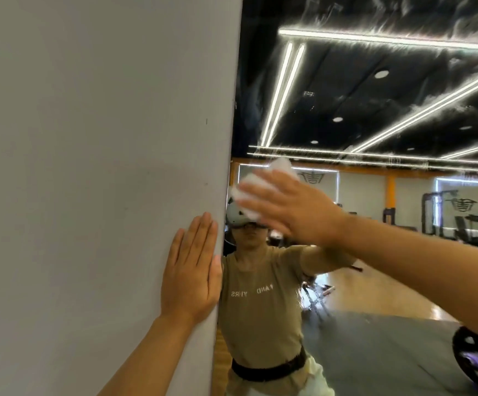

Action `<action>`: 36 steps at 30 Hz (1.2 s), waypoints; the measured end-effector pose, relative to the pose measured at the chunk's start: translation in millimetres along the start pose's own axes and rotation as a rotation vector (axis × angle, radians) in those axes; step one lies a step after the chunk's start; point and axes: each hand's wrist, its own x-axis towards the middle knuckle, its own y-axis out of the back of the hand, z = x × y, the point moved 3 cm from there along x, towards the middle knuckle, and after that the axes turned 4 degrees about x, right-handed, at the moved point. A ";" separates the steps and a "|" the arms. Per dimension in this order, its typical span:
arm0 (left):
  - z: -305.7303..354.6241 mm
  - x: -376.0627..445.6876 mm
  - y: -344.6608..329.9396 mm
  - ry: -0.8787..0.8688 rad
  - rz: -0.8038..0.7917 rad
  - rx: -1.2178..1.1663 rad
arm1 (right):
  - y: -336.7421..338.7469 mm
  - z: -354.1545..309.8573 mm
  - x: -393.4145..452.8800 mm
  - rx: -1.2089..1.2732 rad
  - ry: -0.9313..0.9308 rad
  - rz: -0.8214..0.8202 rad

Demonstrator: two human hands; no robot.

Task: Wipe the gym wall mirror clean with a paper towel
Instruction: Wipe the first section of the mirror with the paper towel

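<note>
Head view, right hand: my right hand (292, 207) presses the paper towel (256, 190) flat on the mirror (374, 252), fingers straight, just right of the mirror's left edge.
Head view, left hand: my left hand (193, 271) lies flat and released on the grey wall (89, 138), touching the mirror's left edge, holding nothing.
Risk: the towel could slip from under my straight fingers, as nothing pinches it; bare fingertips would then smear the glass.
Risk two: streaks high on the mirror look like they could dry in.
Room: wall blocks leftward; right, up and down of that edge the glass runs open.
</note>
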 end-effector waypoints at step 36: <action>-4.8 -1.1 -0.2 -0.003 0.055 -0.022 | -25.2 -50.9 13.2 0.137 -0.490 0.326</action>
